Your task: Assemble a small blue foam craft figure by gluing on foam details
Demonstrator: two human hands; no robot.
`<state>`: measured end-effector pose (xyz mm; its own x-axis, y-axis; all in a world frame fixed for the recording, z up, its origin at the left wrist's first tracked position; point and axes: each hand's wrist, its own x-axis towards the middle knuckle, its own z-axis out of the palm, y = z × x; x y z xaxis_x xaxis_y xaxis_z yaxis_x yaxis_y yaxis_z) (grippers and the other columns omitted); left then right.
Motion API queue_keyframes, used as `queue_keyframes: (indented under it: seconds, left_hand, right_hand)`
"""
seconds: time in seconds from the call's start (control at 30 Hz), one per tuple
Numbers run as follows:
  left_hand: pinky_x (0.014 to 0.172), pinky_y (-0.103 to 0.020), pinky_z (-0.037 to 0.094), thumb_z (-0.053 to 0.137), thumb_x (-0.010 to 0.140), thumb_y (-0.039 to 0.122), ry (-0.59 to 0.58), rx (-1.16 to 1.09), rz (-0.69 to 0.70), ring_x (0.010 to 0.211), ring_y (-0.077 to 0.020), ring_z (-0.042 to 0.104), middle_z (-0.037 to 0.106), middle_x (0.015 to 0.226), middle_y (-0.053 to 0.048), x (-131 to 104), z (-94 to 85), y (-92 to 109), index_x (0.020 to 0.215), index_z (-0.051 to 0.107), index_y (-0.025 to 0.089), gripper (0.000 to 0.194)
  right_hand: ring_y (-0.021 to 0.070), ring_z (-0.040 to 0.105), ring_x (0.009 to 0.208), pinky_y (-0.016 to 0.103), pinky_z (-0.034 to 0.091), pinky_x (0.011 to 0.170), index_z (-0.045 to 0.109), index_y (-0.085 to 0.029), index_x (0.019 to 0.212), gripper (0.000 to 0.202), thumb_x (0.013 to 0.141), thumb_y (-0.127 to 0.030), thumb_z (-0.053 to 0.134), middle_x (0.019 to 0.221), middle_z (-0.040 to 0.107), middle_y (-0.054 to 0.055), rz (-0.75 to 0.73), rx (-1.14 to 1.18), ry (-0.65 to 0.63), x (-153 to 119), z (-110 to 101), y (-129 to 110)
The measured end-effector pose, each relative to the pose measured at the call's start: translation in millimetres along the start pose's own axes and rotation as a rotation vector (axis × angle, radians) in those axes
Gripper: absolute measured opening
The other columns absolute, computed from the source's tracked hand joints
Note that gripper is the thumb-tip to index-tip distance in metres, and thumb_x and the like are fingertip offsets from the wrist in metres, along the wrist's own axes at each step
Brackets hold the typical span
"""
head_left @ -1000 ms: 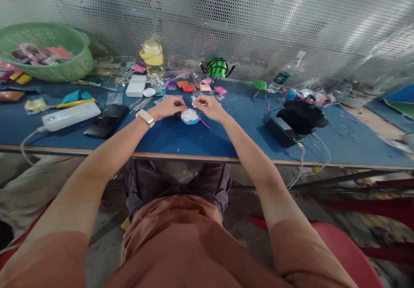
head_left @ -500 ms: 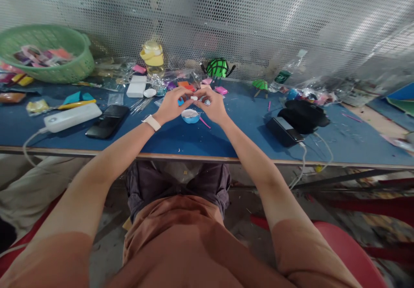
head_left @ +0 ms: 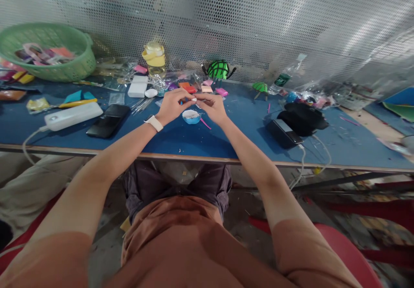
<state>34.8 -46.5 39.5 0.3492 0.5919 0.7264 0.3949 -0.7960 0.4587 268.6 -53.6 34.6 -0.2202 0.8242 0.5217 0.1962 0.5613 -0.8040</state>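
A small lump of white clay (head_left: 194, 100) sits pinched between my left hand (head_left: 175, 105) and my right hand (head_left: 211, 106), whose fingertips meet over the table. Both hands are closed on it. Just below them a small blue piece with a white top (head_left: 191, 117) rests on the blue tabletop. A thin pink tool (head_left: 205, 124) lies against its right side. Behind my hands are an orange-red clay block (head_left: 187, 88), a pale peach block (head_left: 207, 89) and a pink block (head_left: 221, 92).
A black phone (head_left: 108, 121) and a white power strip (head_left: 73, 116) lie at left, below a green basket (head_left: 77, 66). A yellow-topped bottle (head_left: 154, 59) and green turtle-like figure (head_left: 217, 70) stand at the back. At right are a black box (head_left: 283, 133) and black cloth (head_left: 302, 119).
My fingers have closed further over the white lump, and less of it shows. The view has shifted slightly; the things on the table have stayed put.
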Motion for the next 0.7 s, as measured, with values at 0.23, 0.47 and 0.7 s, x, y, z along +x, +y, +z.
queue_keyframes:
  seconds: [0.23,0.47,0.7]
  left_hand:
    - [0.090,-0.040,0.066,0.083,0.113,0.048,-0.009,0.062,0.040,0.077,-0.0183,0.073,0.085,0.125,-0.011,-1.5,6.0,-11.2,0.131,0.085,0.024,0.030]
    - [0.086,-0.038,0.066,0.072,0.120,0.049,-0.016,0.053,0.163,0.088,-0.0214,0.079,0.084,0.126,-0.013,-2.6,11.4,-19.5,0.131,0.087,0.022,0.032]
    - [0.085,-0.037,0.066,0.076,0.118,0.036,0.040,-0.013,0.160,0.090,-0.0217,0.079,0.084,0.113,-0.010,0.2,6.6,-17.4,0.117,0.087,0.022,0.017]
  right_hand:
    - [0.0250,0.084,0.096,0.041,0.069,0.087,0.080,-0.028,0.129,0.083,0.080,-0.093,0.096,0.111,0.092,0.007,0.008,0.049,0.003,-0.5,3.1,3.4]
    - [0.0166,0.073,0.073,0.034,0.058,0.067,0.065,-0.031,0.112,0.081,0.074,-0.094,0.099,0.088,0.084,-0.002,-0.034,0.076,0.091,7.9,0.2,16.0]
    - [0.0198,0.078,0.080,0.037,0.063,0.074,0.077,-0.027,0.101,0.075,0.080,-0.097,0.092,0.088,0.083,0.002,-0.047,0.031,0.039,6.7,1.9,11.8]
